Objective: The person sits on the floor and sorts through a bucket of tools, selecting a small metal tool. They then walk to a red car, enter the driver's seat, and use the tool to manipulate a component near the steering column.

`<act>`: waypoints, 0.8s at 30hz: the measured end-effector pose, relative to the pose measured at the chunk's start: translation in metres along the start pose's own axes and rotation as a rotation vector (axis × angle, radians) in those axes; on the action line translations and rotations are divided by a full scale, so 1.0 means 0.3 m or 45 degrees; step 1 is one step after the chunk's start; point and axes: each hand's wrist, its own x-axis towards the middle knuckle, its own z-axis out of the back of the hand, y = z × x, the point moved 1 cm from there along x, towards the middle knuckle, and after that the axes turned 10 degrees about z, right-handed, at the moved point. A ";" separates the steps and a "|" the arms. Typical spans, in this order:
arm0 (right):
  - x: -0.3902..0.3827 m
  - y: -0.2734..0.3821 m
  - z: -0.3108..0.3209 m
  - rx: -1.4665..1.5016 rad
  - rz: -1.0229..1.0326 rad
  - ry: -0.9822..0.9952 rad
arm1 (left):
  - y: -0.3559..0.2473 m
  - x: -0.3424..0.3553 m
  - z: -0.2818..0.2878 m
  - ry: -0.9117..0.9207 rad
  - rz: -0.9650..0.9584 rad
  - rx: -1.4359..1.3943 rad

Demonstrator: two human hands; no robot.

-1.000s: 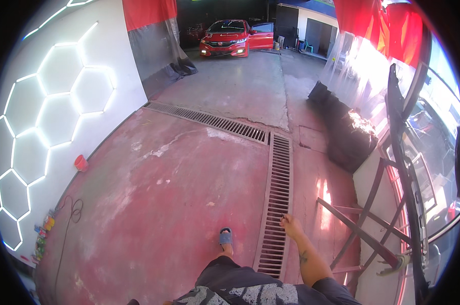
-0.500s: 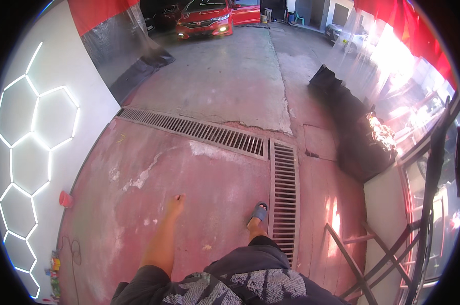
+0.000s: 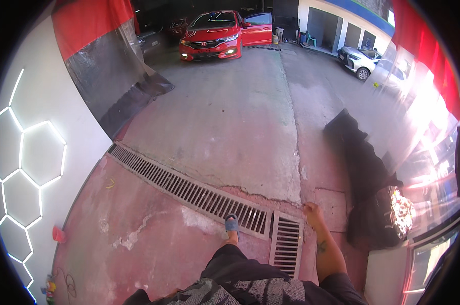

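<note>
My right hand swings out in front of me over the right side of the floor drain, its fingers curled in and nothing visible in them. It touches nothing. The right forearm, with a dark mark on it, reaches up from a dark short sleeve. My left hand does not show; only a sliver of skin appears beside the dark shirt at the lower edge. Below the hand runs a slotted drain grate, which meets a longer grate crossing from the left. A foot in a grey slide sandal is on the longer grate.
Ahead stands a red car with one door open. A white car is parked at the far right. A black covered heap lies along the right beside clear plastic curtains. A red cup-shaped thing sits by the left wall.
My view has tilted up and moved forward toward the red car. The left arm has dropped out of sight, and the right arm has swung forward. A sandalled foot is now on the long grate.
</note>
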 end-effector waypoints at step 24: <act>3.342 -0.936 -0.491 -0.475 -0.767 0.772 | -2.258 1.881 4.301 -0.431 -0.270 -0.513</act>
